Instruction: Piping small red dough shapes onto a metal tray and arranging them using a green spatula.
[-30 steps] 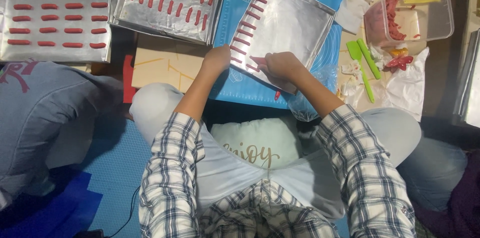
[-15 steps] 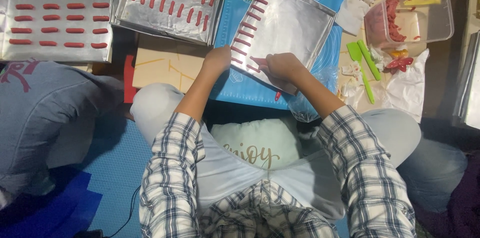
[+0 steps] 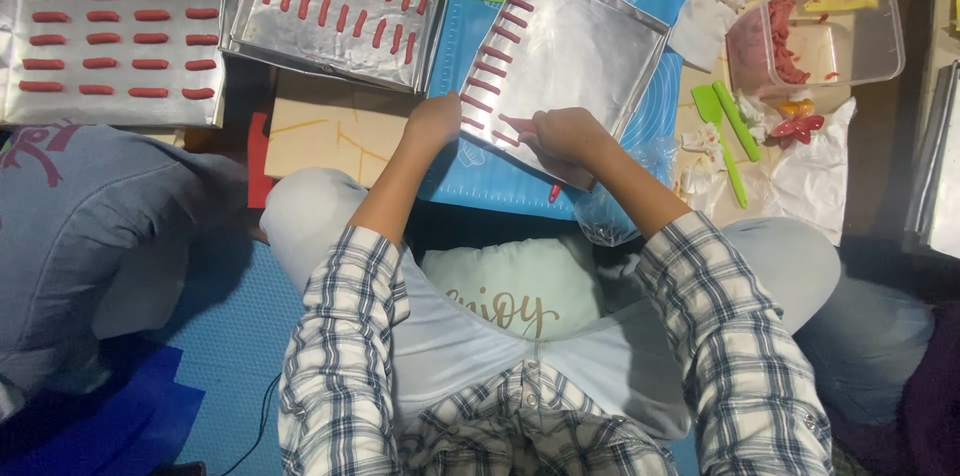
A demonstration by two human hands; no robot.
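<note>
A foil-lined metal tray point(image 3: 590, 46) lies tilted on a blue mat point(image 3: 660, 101) in front of me. A column of several small red sticks point(image 3: 497, 61) runs along its left side. My left hand point(image 3: 435, 121) rests on the tray's near left edge. My right hand point(image 3: 565, 131) is over the tray's near corner, fingers pinched on a red stick point(image 3: 515, 123) at the bottom of the column. Another red stick point(image 3: 553, 192) pokes out below my right hand at the tray's edge.
Two foil trays filled with rows of red sticks sit at the far left point(image 3: 110, 31) and far middle point(image 3: 340, 1). A clear tub with red dough point(image 3: 815, 36), green plastic tools point(image 3: 730, 131) and white paper lie right. Another person's grey sleeve point(image 3: 90, 246) is at my left.
My hands have barely shifted; the right hand stays at the bottom of the column with the stick. Nothing else has moved.
</note>
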